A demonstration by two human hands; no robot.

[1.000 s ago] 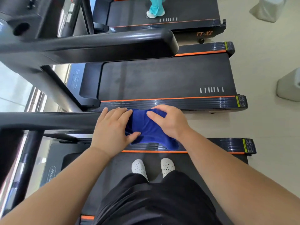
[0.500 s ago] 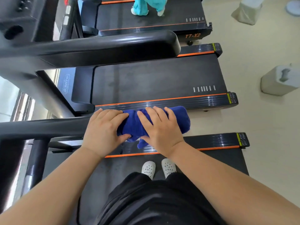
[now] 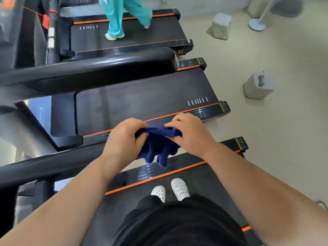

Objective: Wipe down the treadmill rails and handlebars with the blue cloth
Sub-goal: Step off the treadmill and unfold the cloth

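Note:
The dark blue cloth (image 3: 158, 145) hangs bunched between both hands, its lower folds dangling free in the air. My left hand (image 3: 122, 139) grips its left end and my right hand (image 3: 190, 133) pinches its right end. Both hands are past the end of the black handlebar (image 3: 49, 166) of the treadmill I stand on; the cloth is off the bar. Beneath the cloth runs this treadmill's side rail (image 3: 152, 170) with an orange stripe. My white shoes (image 3: 169, 190) rest on the belt.
The neighbouring treadmill (image 3: 142, 98) lies just beyond, its thick black handlebar (image 3: 99, 68) above. A person in teal trousers (image 3: 124, 16) walks on a third treadmill. Grey blocks (image 3: 258, 86) and a white stand base (image 3: 256, 23) sit on the beige floor at right.
Both hands lifted the cloth off the handlebar's end, where it was pressed flat, and now hold it bunched in the air. The view tilted up and to the right.

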